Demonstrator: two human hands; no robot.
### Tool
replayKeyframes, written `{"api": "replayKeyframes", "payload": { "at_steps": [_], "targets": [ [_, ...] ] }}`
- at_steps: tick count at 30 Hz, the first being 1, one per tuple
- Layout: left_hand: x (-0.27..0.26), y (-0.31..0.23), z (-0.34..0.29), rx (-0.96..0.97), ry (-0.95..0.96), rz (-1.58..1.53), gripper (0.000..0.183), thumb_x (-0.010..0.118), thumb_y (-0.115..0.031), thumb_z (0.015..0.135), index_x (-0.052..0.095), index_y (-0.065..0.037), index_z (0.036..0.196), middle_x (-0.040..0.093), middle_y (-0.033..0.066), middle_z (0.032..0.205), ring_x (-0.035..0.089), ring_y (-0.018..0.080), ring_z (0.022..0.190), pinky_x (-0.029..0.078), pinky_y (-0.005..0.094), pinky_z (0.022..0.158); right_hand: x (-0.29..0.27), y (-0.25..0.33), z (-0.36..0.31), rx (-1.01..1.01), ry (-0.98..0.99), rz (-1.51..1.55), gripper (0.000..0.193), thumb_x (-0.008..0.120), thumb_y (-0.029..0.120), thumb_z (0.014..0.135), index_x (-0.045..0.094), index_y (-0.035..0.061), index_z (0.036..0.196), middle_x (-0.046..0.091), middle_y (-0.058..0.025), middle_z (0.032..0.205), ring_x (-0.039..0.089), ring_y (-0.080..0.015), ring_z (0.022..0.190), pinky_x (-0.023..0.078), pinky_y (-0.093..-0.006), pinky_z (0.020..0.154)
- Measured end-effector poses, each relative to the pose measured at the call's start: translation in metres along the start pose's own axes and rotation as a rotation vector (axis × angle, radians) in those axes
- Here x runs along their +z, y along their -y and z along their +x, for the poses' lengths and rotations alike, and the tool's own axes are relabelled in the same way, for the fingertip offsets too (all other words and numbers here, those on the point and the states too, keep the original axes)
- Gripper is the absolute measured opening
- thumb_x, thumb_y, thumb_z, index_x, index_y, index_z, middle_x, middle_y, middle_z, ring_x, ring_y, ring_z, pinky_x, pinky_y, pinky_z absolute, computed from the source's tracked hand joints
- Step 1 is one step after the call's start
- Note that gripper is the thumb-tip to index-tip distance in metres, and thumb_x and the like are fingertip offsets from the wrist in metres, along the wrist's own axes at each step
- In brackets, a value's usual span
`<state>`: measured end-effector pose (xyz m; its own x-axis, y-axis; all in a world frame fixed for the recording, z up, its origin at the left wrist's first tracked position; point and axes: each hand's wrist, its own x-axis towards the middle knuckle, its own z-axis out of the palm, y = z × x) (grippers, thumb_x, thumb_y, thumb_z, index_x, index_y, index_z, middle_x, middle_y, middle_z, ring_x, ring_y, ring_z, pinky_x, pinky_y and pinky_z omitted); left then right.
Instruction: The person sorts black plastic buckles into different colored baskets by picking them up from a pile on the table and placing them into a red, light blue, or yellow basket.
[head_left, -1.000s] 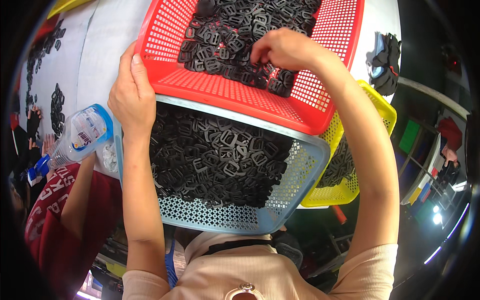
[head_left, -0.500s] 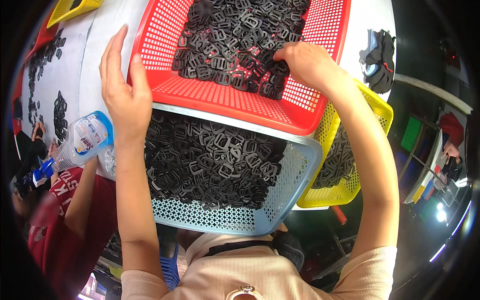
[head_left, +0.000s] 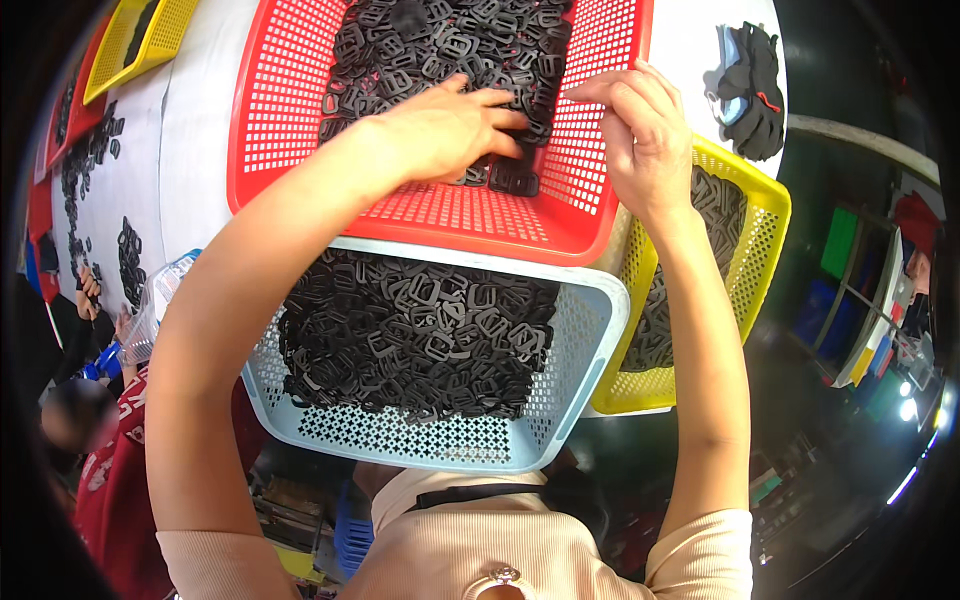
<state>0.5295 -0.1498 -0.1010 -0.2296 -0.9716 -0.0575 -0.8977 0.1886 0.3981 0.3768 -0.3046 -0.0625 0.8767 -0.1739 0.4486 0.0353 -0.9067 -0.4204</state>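
Observation:
My left hand [head_left: 455, 130] reaches over the red basket [head_left: 470, 228] with its fingers spread. Its fingertips touch the pile of black plastic strap buckles [head_left: 455, 40] inside, and the hand covers part of them. At the basket's right wall is my right hand [head_left: 645, 135], its index finger stretched toward the inside and the other fingers bent. Between thumb and index finger there is a gap, and no buckle shows in this hand. Nearer to me, a light blue basket [head_left: 420, 450] holds many more black buckles [head_left: 420, 330].
To the right stands a yellow basket [head_left: 765, 240] of dark grey buckles. Black gloves [head_left: 750, 95] lie on the white table [head_left: 205, 130]. Loose buckles [head_left: 130, 260] and another yellow basket [head_left: 165, 40] are at left, near a plastic bottle [head_left: 150, 305] and a person in red [head_left: 130, 480].
My left hand has moved right, from beside the red basket onto the buckles. My right hand has left the pile for the basket's right wall. The view has shifted slightly.

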Motion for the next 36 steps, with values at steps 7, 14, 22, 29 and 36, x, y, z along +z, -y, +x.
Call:
{"api": "replayKeyframes", "payload": {
  "at_steps": [7, 14, 22, 29, 36],
  "targets": [
    [-0.017, 0.032, 0.011, -0.220, -0.088, 0.104, 0.053, 0.050, 0.008, 0.068, 0.051, -0.007, 0.118, 0.046, 0.0100, 0.129, 0.042, 0.0273, 0.121, 0.038, 0.0415, 0.099, 0.015, 0.000, -0.009, 0.130, -0.227, 0.159, 0.027, 0.048, -0.007, 0.067, 0.063, 0.0069, 0.084, 0.063, -0.0050, 0.087, 0.059, -0.0216, 0.092, 0.039, -0.0360, 0.090],
    [-0.018, 0.028, -0.014, -0.303, 0.292, 0.091, 0.077, 0.043, 0.011, 0.070, 0.024, -0.010, 0.141, 0.019, 0.0118, 0.147, 0.019, 0.0280, 0.136, 0.025, 0.0434, 0.109, 0.013, 0.001, -0.014, 0.181, -0.228, 0.331, 0.027, 0.042, -0.011, 0.066, 0.062, 0.0010, 0.078, 0.063, -0.0105, 0.090, 0.059, -0.0260, 0.096, 0.045, -0.0339, 0.085],
    [-0.027, 0.083, 0.002, -0.380, -0.150, 0.107, 0.052, 0.042, 0.003, 0.080, 0.039, -0.004, 0.132, 0.036, 0.0169, 0.138, 0.032, 0.0316, 0.129, 0.029, 0.0364, 0.107, 0.016, 0.002, -0.012, 0.187, -0.214, 0.366, 0.026, 0.041, -0.010, 0.063, 0.062, 0.0002, 0.075, 0.062, -0.0122, 0.089, 0.058, -0.0277, 0.096, 0.045, -0.0348, 0.085],
    [-0.025, 0.073, 0.029, -0.628, 0.197, 0.165, 0.070, 0.037, -0.052, 0.090, 0.002, -0.024, 0.144, -0.002, 0.0110, 0.150, -0.004, 0.0367, 0.137, 0.014, 0.0644, 0.102, 0.012, 0.004, -0.010, 0.203, -0.232, 0.423, 0.024, 0.042, -0.009, 0.062, 0.061, 0.0000, 0.074, 0.061, -0.0123, 0.085, 0.058, -0.0283, 0.092, 0.044, -0.0359, 0.085],
    [-0.056, 0.039, 0.016, -0.459, 0.465, -0.103, 0.065, 0.054, -0.035, 0.086, 0.022, -0.026, 0.142, 0.009, 0.0137, 0.149, 0.014, 0.0401, 0.135, 0.025, 0.0541, 0.105, 0.012, 0.000, -0.014, 0.225, -0.228, 0.424, 0.024, 0.043, -0.008, 0.061, 0.061, 0.0009, 0.073, 0.060, -0.0117, 0.083, 0.058, -0.0282, 0.090, 0.044, -0.0349, 0.083]
  ]
}}
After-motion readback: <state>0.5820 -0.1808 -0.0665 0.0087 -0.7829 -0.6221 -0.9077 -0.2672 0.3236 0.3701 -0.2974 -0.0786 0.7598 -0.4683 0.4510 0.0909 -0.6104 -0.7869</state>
